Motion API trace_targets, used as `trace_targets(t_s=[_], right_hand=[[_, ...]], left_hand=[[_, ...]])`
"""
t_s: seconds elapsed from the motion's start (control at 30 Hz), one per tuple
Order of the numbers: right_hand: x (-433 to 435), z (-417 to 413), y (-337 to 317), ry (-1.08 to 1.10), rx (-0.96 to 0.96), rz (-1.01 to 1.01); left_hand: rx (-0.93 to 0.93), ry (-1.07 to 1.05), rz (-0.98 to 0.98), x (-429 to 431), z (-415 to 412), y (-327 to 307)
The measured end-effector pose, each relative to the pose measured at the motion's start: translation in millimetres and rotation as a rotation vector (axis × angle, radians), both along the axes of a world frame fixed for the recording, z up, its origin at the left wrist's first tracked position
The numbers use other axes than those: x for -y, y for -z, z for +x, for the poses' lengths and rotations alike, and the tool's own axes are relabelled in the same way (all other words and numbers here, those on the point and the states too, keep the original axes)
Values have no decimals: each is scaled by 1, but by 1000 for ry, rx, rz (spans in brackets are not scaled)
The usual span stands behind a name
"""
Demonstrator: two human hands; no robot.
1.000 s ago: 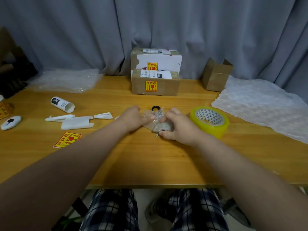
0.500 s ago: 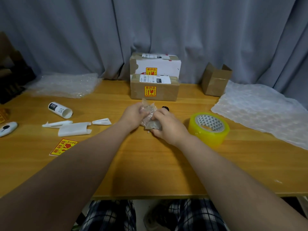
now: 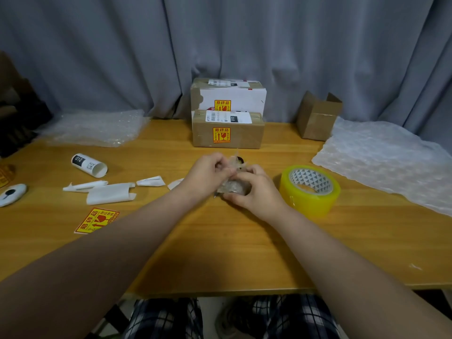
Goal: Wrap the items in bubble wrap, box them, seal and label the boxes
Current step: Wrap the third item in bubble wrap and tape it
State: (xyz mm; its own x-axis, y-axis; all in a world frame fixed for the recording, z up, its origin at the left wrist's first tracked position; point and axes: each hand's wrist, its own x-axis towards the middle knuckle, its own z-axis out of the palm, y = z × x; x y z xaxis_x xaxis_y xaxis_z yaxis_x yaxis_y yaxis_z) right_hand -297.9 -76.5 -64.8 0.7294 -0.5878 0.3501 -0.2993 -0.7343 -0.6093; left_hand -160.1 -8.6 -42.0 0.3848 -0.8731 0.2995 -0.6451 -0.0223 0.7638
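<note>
Both my hands meet at the table's middle around a small bundle of bubble wrap (image 3: 233,185) with a dark item partly showing at its top. My left hand (image 3: 208,173) pinches the upper flap of the wrap. Cupped around the bundle's lower right side is my right hand (image 3: 254,192). A roll of yellow tape (image 3: 310,190) stands just right of my right hand. Two sealed, labelled cardboard boxes (image 3: 227,133) are stacked at the back centre. One small open box (image 3: 318,117) sits at the back right.
Bubble wrap sheets lie at the back left (image 3: 95,128) and along the right (image 3: 391,160). On the left are a white label roll (image 3: 89,165), torn white backing paper (image 3: 110,194), a fragile sticker (image 3: 96,220) and a white cutter (image 3: 11,194). A grey curtain hangs behind.
The bundle went from lying flat on the table to being lifted and folded narrower between my hands. My left fingers now pinch its top flap, and my right hand has closed further around it.
</note>
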Motion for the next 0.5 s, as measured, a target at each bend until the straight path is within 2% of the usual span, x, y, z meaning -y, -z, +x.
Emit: trace_targets(t_s=[0.13,0.2,0.23,0.3,0.5], right_hand=[[1,-4,-3,-77,-56,64],[3,-6,-1,-75,-27,90],[4,-8,-1,-56,12,165],[5,-10,1,-8,106,327],[8,-9,2,13,61,236]], left_hand=[[-108,68,1,-8,-4,0],[-145,84,2,-10,-6,-2],[-137,89,6,-10,-7,-2],[-85,91,21,-10,-10,-1],[182,207,68,-15,-10,3]])
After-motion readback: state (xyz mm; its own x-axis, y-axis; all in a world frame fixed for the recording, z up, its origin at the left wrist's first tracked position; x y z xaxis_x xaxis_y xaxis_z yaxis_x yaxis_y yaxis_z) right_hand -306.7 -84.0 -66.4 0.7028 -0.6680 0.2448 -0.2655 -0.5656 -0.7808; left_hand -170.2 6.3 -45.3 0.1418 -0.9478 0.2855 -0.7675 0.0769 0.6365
